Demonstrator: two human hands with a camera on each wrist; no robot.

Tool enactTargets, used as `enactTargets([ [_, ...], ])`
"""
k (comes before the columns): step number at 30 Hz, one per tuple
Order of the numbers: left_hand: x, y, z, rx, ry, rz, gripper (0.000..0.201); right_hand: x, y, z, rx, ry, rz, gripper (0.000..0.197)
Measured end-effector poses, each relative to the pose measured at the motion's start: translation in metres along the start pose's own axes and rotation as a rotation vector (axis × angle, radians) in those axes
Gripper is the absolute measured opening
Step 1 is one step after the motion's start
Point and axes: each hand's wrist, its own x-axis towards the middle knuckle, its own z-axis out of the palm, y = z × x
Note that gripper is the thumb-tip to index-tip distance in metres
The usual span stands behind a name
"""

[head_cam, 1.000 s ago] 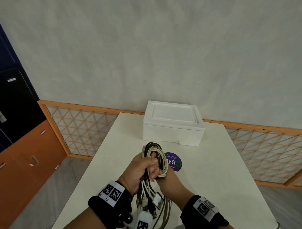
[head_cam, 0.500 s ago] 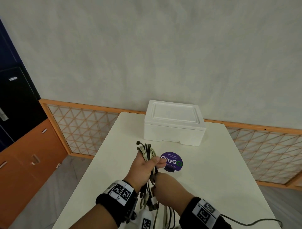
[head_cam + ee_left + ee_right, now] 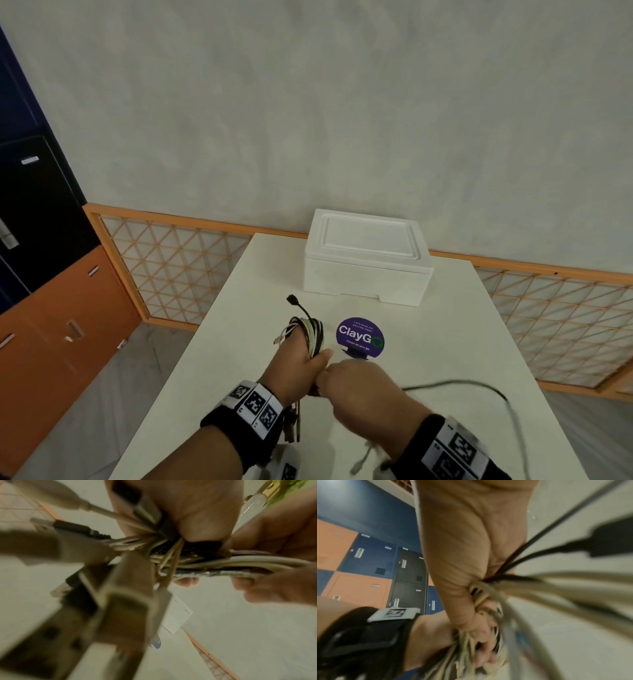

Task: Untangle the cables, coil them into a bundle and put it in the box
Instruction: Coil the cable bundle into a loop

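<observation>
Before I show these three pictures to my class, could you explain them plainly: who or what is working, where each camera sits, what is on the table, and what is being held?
No machine here: a person works with bare hands, wearing a camera on the head and one on each wrist. The head view looks down at a white table. On it stand a closed white foam box and a round purple ClayGo sticker. The left hand grips a bundle of cream and black cables. The right hand grips cables too, and a loose black cable trails from it across the table. The wrist views are blurred close-ups of the fingers and plugs.
</observation>
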Motion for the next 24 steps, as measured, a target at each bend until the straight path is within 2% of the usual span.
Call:
enactTargets([
  [1,-0.002,0.001,-0.001,-0.002,-0.023,0.004,0.025,-0.001,0.004,-0.005,-0.064,0.027,-0.041,0.021],
  [3,-0.007,0.003,-0.002,-0.097,-0.083,-0.023,0.016,-0.002,0.011,-0.012,-0.156,0.138,-0.120,0.022],
  [5,-0.011,0.004,-0.002,-0.272,-0.112,-0.074,0.033,-0.002,0.018,-0.016,-0.154,0.302,-0.201,0.020],
  [8,-0.016,0.012,-0.003,-0.460,-0.211,-0.144,0.010,0.001,0.030,-0.020,-0.139,0.497,-0.214,0.025],
  [12,-0.020,0.020,-0.008,-0.572,-0.278,-0.164,0.028,0.008,0.039,-0.016,-0.054,0.677,-0.232,0.025],
  [14,-0.020,0.021,-0.009,-0.597,-0.276,-0.190,0.035,0.012,0.039,-0.016,0.005,0.714,-0.243,0.023],
  [17,-0.022,0.026,-0.009,-0.735,-0.413,-0.263,0.071,0.020,0.040,-0.014,0.160,0.711,-0.240,0.024],
  [18,-0.024,0.028,-0.009,-0.796,-0.438,-0.262,0.077,0.022,0.041,-0.013,0.243,0.700,-0.231,0.026],
  [21,-0.026,0.023,-0.010,-0.889,-0.502,-0.163,0.071,0.026,0.043,-0.009,0.459,0.673,-0.226,0.022],
  [24,-0.031,0.021,-0.016,-0.829,-0.525,-0.003,0.046,0.028,0.045,-0.009,0.737,0.617,-0.214,0.017],
])
